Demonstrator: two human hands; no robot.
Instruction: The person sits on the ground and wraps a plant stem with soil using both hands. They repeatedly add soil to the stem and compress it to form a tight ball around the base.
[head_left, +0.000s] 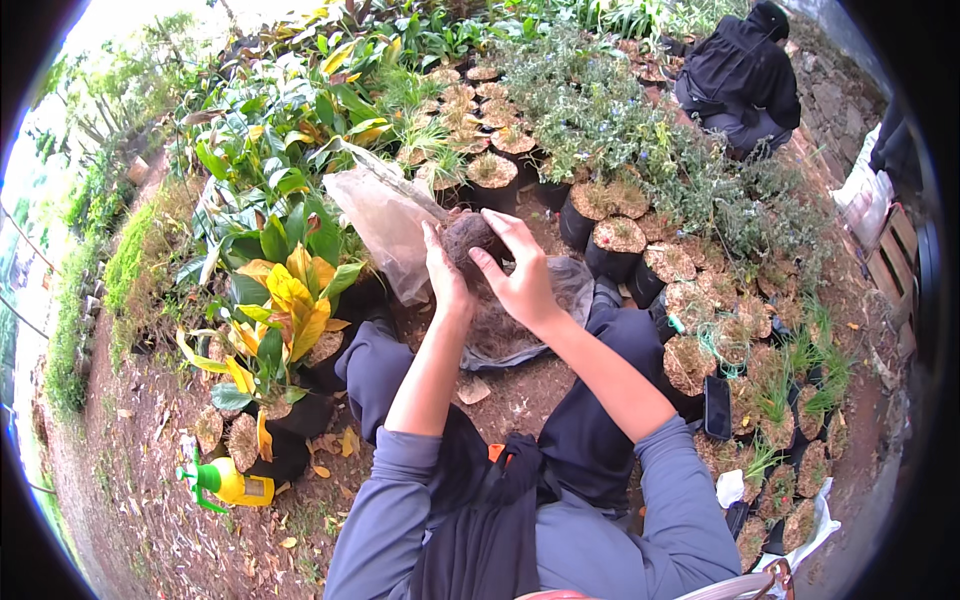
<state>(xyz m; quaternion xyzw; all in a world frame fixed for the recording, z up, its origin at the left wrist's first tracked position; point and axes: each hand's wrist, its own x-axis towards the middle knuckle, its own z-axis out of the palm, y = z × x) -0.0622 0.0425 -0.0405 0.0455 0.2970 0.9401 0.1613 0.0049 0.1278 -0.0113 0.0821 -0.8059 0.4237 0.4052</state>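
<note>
A dark brown, fibrous ball (469, 238) is cupped between my two palms above the ground. My left hand (448, 271) presses on its left side with the fingers pointing up. My right hand (523, 276) curves over its right side, the thumb lying across the front. Below my hands, an opened dark plastic bag (581, 289) holds loose brown fibre (510, 330) between my legs. Beside my left hand is a crumpled clear plastic bag (386, 229); how it is supported is hidden.
Black nursery bags (495, 184) topped with straw-like mulch stand ahead and right. Yellow-leaved plants (296, 307) rise at left, near a yellow-and-green spray bottle (229, 482). A phone (717, 407) and green string (720, 349) lie at right. Another person (739, 82) crouches at far right.
</note>
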